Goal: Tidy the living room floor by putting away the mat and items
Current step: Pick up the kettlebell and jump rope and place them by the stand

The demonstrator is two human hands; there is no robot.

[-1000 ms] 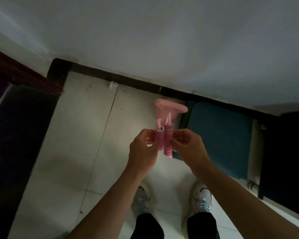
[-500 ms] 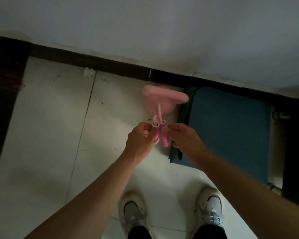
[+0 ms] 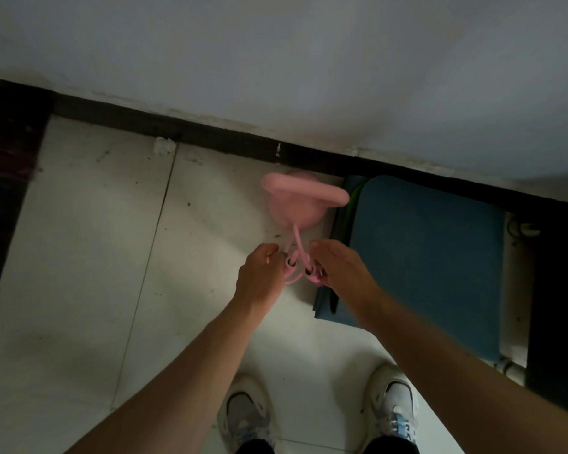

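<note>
Item 1: left hand (image 3: 259, 273). Fingers (image 3: 272, 254) curled and clenched round one pink skipping-rope handle (image 3: 290, 264), whose round end faces up at the thumb side.

Item 2: right hand (image 3: 341, 270). Fingers bent over and gripping the second handle (image 3: 311, 272), which is held just right of the first. The two handles stand side by side, close together; whether they touch cannot be told.

Item 3: pink cord (image 3: 297, 241). Rises from both handle ends, the strands crossing and running toward the far side; a further loop hangs below the left hand. Its far end is lost against the kettlebell.

Item 4: pink kettlebell (image 3: 295, 208). On the floor (image 3: 95, 257) against the dark skirting board (image 3: 177, 129), beyond the hands.

Item 5: blue mat (image 3: 423, 257). Folded, lying flat on the floor just right of the kettlebell, its far edge at the skirting. The right hand and forearm overlap its near left corner in view.

Item 6: pale tiled floor, white wall (image 3: 276, 60) above the skirting, dark furniture (image 3: 558, 290) at the right edge.

Item 7: two white trainers (image 3: 246, 411), near side, toes toward the wall.
</note>
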